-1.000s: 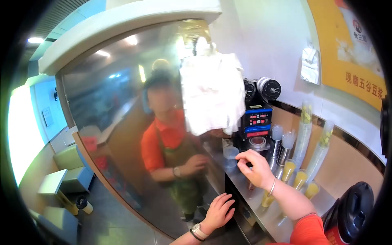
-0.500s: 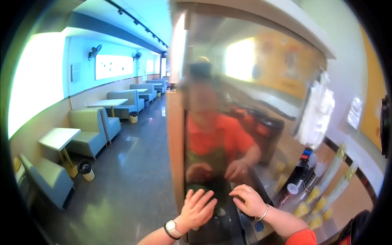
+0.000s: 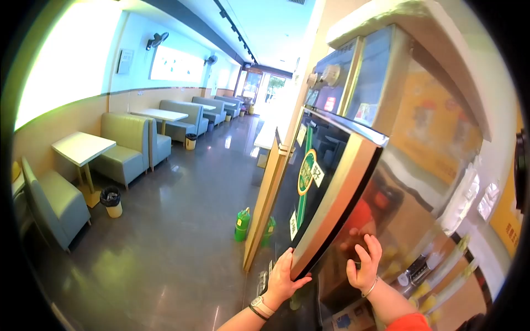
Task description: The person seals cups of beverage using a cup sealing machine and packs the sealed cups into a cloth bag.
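A tall steel appliance stands right in front of me, with round knobs near its top. Its door (image 3: pixel 337 185) has a dark front with a green oval sticker, a metal edge and a black strip along that edge. My left hand (image 3: pixel 284 277), a white watch on its wrist, grips the door's lower edge, with fingers along the front and the thumb on the edge side. Beside the shiny steel side panel (image 3: pixel 425 118), my right hand (image 3: pixel 365 263) hovers with bent, spread fingers and holds nothing. Whether it touches the panel I cannot tell.
Booth seats (image 3: pixel 127 140) and white tables (image 3: pixel 83 148) line the left wall. A bin (image 3: pixel 113 203) stands on the dark floor. Green bottles (image 3: pixel 242 225) are beside the appliance. Stacked cups (image 3: pixel 450 276) and a white plastic bag (image 3: pixel 462 198) are at right.
My view has swung so that the appliance's front now shows. My left hand, spread before the steel panel earlier, now grips the door's edge. My right hand stays near the panel, its fingers raised.
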The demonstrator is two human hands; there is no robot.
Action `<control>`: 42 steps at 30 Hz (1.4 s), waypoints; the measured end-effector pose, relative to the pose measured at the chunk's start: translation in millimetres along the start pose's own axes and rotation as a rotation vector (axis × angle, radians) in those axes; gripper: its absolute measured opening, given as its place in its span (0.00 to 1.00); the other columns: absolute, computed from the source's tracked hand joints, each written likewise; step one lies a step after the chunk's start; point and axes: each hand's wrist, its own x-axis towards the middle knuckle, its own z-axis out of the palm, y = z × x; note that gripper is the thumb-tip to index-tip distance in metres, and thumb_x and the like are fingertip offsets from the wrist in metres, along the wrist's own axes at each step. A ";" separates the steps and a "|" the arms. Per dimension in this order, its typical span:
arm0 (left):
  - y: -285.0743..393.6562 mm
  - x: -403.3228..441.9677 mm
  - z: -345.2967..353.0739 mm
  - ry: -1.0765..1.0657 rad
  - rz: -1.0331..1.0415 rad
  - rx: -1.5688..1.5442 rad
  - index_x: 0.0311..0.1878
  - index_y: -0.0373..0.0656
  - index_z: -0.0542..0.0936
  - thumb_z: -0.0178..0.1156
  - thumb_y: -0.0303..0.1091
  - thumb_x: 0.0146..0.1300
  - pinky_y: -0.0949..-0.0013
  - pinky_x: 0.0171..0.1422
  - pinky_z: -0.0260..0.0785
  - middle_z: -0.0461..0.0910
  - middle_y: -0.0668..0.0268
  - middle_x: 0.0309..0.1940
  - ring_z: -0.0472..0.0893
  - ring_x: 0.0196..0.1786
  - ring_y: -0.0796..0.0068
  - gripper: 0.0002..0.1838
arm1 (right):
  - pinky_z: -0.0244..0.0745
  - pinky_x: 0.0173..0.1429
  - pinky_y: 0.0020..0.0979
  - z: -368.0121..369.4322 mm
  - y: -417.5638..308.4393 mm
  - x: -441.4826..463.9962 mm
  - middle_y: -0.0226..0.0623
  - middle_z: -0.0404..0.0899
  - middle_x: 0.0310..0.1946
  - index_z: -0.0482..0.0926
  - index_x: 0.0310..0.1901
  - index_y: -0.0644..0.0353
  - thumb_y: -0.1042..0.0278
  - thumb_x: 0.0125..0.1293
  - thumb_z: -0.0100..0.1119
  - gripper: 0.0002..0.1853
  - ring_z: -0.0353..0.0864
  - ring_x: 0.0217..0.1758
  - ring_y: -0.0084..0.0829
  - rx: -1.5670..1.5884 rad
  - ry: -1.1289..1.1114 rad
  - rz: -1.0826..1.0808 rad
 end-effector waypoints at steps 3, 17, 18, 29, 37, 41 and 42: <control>-0.3 2.1 -0.5 0.009 0.003 -0.022 0.65 0.39 0.54 0.74 0.41 0.39 0.54 0.58 0.65 0.65 0.45 0.58 0.70 0.57 0.46 0.51 | 0.51 0.66 0.48 9.5 5.5 -7.4 0.50 0.64 0.58 0.72 0.50 0.58 0.67 0.52 0.55 0.20 0.62 0.61 0.50 -0.118 -0.007 -0.068; -5.6 -26.4 6.9 -0.032 -0.402 -0.343 0.60 0.32 0.61 0.71 0.49 0.45 0.63 0.58 0.62 0.69 0.57 0.48 0.69 0.53 0.61 0.45 | 0.66 0.51 0.40 -4.6 -6.3 -20.8 0.38 0.69 0.55 0.74 0.51 0.56 0.66 0.48 0.56 0.23 0.69 0.55 0.38 0.135 -0.285 -0.137; -19.5 -37.1 -1.9 -0.157 -0.336 -0.144 0.61 0.31 0.57 0.65 0.47 0.53 0.61 0.59 0.60 0.66 0.54 0.51 0.68 0.52 0.61 0.42 | 0.65 0.56 0.40 -6.7 -8.7 -37.9 0.38 0.69 0.56 0.74 0.49 0.56 0.68 0.51 0.54 0.21 0.66 0.60 0.39 0.200 -0.353 -0.113; -35.1 -226.5 -42.8 -1.549 -0.688 0.082 0.49 0.36 0.73 0.60 0.42 0.57 0.62 0.47 0.69 0.80 0.52 0.39 0.79 0.44 0.59 0.22 | 0.71 0.46 0.42 -150.0 -101.3 -334.5 0.45 0.78 0.36 0.75 0.40 0.56 0.53 0.62 0.47 0.16 0.77 0.43 0.46 0.586 -1.254 1.273; -48.5 -335.0 85.3 -2.166 -0.963 0.089 0.48 0.36 0.75 0.57 0.46 0.58 0.61 0.47 0.70 0.80 0.53 0.40 0.80 0.43 0.61 0.23 | 0.66 0.58 0.39 -191.0 -163.1 -498.4 0.46 0.75 0.50 0.74 0.53 0.54 0.43 0.56 0.53 0.28 0.74 0.54 0.45 0.675 -1.476 1.929; -28.3 -361.6 114.2 -2.162 -1.213 0.270 0.49 0.35 0.74 0.56 0.43 0.59 0.61 0.48 0.71 0.79 0.54 0.40 0.79 0.43 0.62 0.22 | 0.65 0.60 0.39 -206.8 -130.1 -544.9 0.48 0.74 0.51 0.74 0.53 0.57 0.42 0.55 0.53 0.31 0.73 0.56 0.45 0.722 -1.459 1.927; -22.4 -363.9 119.9 -2.129 -1.277 0.295 0.49 0.35 0.74 0.56 0.43 0.59 0.62 0.48 0.71 0.79 0.55 0.41 0.79 0.43 0.63 0.22 | 0.65 0.60 0.39 -210.9 -123.0 -555.9 0.48 0.74 0.51 0.74 0.53 0.58 0.42 0.54 0.53 0.31 0.73 0.56 0.45 0.668 -1.505 1.905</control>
